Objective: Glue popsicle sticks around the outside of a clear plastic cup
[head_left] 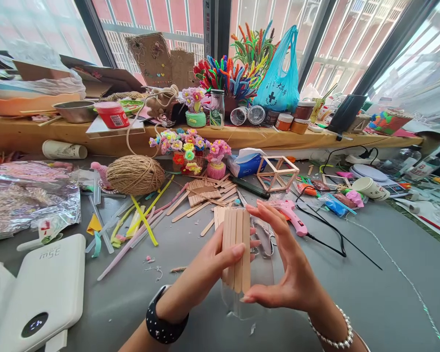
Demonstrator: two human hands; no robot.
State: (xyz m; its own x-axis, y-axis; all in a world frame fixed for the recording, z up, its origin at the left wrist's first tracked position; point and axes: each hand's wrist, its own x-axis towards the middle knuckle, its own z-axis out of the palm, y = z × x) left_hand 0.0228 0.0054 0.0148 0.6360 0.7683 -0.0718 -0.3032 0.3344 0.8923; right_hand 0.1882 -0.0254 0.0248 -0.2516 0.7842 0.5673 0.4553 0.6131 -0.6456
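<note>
My left hand (225, 256) grips several flat wooden craft sticks (236, 244) set side by side like a small panel, its thumb across their front. My right hand (288, 264) spans the sticks lengthwise: its fingertips meet the top end and its thumb meets the bottom end at the right edge. Below my hands lies a clear plastic sheet or bag (260, 278) on the grey table. Just beyond them, scissors (266, 239) are partly hidden by my fingers. Loose craft sticks (198, 208) and a panel of sticks (204, 192) lie behind my left hand.
Right of centre sits a pink glue gun (293, 215) with a black cord, in front of a wooden stick frame (277, 173). A twine ball (135, 175), straws (143, 220) and a white power bank (47, 288) occupy the left. Craft supplies crowd the back ledge (190, 134).
</note>
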